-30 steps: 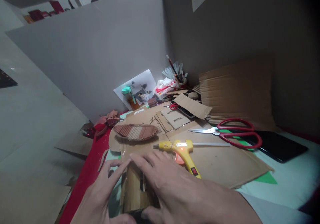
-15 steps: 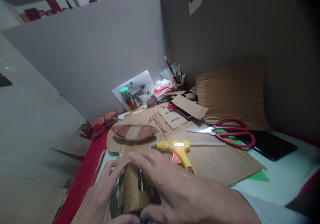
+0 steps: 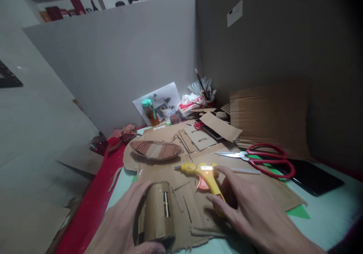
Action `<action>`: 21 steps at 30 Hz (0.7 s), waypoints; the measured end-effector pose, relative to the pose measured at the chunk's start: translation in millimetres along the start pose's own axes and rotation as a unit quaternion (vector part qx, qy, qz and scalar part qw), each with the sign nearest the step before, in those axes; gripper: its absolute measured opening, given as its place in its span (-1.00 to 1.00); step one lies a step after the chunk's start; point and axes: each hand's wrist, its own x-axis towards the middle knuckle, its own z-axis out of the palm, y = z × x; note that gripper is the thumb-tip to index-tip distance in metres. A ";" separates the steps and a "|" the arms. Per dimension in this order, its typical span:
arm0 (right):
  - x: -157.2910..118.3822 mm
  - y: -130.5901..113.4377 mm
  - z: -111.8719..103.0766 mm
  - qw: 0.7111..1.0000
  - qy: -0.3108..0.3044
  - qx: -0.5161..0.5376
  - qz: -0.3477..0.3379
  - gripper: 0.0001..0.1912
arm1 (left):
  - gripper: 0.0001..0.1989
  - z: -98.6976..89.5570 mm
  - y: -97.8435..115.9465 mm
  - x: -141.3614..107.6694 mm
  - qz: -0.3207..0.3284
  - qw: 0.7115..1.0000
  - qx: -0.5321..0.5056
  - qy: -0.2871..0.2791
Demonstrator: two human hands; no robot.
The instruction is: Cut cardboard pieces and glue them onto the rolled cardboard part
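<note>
A curved brown cardboard piece, like a half tube with a slot and thin sticks in the slot, stands on the cardboard in front of me. My left hand grips it from the left, fingers at its far end and thumb at the near end. A yellow hot glue gun with an orange trigger lies on its side to the right. Over its handle is my right hand, index finger at the gun's rear and thumb across the grip. Its fingers are apart and not closed round the handle.
Red-handled scissors and a black phone lie at the right. Beyond the glue gun sits a striped oval cardboard piece. A bottle with a turquoise lid stands at the back. Cardboard sheets lean on the wall.
My right hand has left the curved cardboard piece and moved right to the glue gun. My left hand stays on the piece. The view has shifted slightly.
</note>
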 end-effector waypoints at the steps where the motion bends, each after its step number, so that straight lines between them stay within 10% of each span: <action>1: 1.0 -1.4 4.2 1.000 -0.008 -0.011 -0.001 -0.55 | 0.06 0.2 -0.8 -0.3 -0.003 1.000 0.001 0.006; 12: 8.4 -9.3 15.3 0.995 0.026 -0.098 -0.024 -0.87 | -0.10 -12.5 -8.1 -8.8 -0.077 0.985 -0.092 0.126; 21: 7.6 18.9 17.1 0.947 0.096 0.302 0.050 -0.81 | -0.18 -30.6 7.8 -11.0 -0.120 0.966 -0.161 0.160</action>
